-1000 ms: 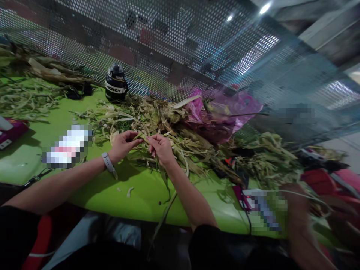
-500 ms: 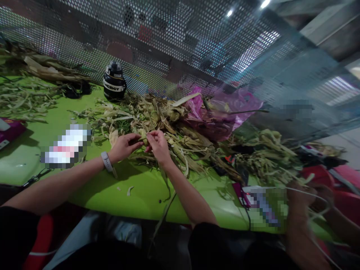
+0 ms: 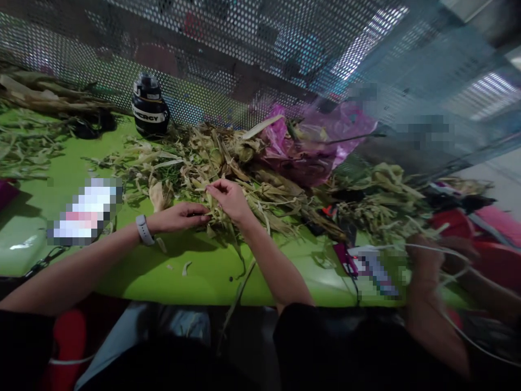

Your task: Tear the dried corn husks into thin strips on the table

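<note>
My right hand [image 3: 231,202] is closed in a pinch on a pale green husk [image 3: 211,200], which looks like dried corn husk and hangs down from the fingertips. Lower and to the left is my left hand [image 3: 183,216], a white watch on its wrist. Its fingers are drawn together, the tips against the lower part of the same husk. Just behind both hands lies a tangled heap of dry husks [image 3: 191,155], tan and green. A few small scraps [image 3: 186,268] rest on the green table [image 3: 163,288] in front.
A black bottle [image 3: 150,108] stands behind the heap, near a perforated metal screen [image 3: 228,65]. A pink plastic bag [image 3: 309,157] sits at the back. Left lies a blurred-out phone [image 3: 85,212]. Another person's hands [image 3: 427,255] hold a pale strip at the right.
My hands have moved apart: the right is higher with the husk, the left lower. The whole view has shifted slightly, so the table's things appear farther up and left.
</note>
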`<action>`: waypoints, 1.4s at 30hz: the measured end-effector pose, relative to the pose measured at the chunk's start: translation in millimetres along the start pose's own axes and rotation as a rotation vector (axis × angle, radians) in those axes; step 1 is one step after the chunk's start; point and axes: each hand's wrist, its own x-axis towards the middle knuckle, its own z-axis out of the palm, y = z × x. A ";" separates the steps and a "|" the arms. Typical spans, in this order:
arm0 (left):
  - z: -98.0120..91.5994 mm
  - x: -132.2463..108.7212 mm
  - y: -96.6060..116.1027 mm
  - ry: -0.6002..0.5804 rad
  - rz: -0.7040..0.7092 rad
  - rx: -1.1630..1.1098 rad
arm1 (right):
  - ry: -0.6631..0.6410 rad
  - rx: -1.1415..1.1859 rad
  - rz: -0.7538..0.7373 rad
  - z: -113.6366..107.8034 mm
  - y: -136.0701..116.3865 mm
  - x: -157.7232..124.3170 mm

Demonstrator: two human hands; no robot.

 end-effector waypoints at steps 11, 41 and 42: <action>9.8 0.0 13.7 -0.199 -0.048 -0.083 | 0.072 -0.120 -0.164 2.8 -6.0 -1.3; 4.2 -0.1 0.6 0.267 -0.260 -0.567 | 0.046 -0.655 -0.476 -12.0 -7.1 3.5; 4.1 -0.2 0.9 0.267 -0.257 -0.567 | 0.067 -0.669 -0.495 -11.3 -3.9 5.2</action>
